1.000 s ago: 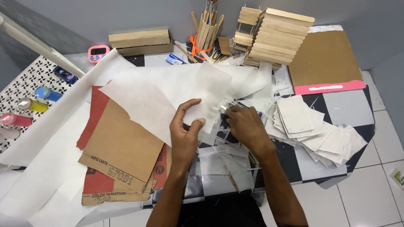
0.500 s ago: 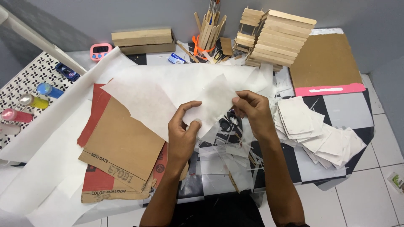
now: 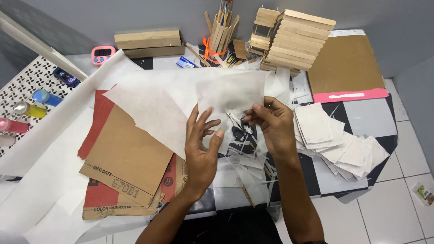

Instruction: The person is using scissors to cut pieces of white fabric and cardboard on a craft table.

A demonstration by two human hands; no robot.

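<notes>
Nearest the person, the left hand [image 3: 202, 147] is lying palm-up over the near edge of the thin white paper sheet [image 3: 181, 97], its fingers spread and loosely curled, the fingertips touching the paper from beneath without closing on it. Just right of that hand, the right hand [image 3: 272, 124] is pinching the sheet's right lower edge between thumb and forefingers, so the paper is lifting slightly above the checkered table [image 3: 361, 117]. Whether anything small is also held in that pinch cannot be told. Below the sheet, thin paper strips [image 3: 246, 167] are lying scattered across the tabletop. Left of the sheet, flattened brown cardboard pieces [image 3: 124, 158] are lying partly under its left portion. Right of the sheet, a loose stack of cut white squares [image 3: 339, 142] is resting beside the right wrist. Beyond the sheet's far edge, a holder of wooden sticks [image 3: 220, 31] is standing upright, and just right of it a stacked wooden stick structure [image 3: 294, 43] is sitting. Farther right, a brown board with a pink edge [image 3: 346, 65] is lying flat. Beyond the sheet's far left corner, a pink digital timer [image 3: 103, 53] is sitting near long wooden blocks [image 3: 148, 41].
</notes>
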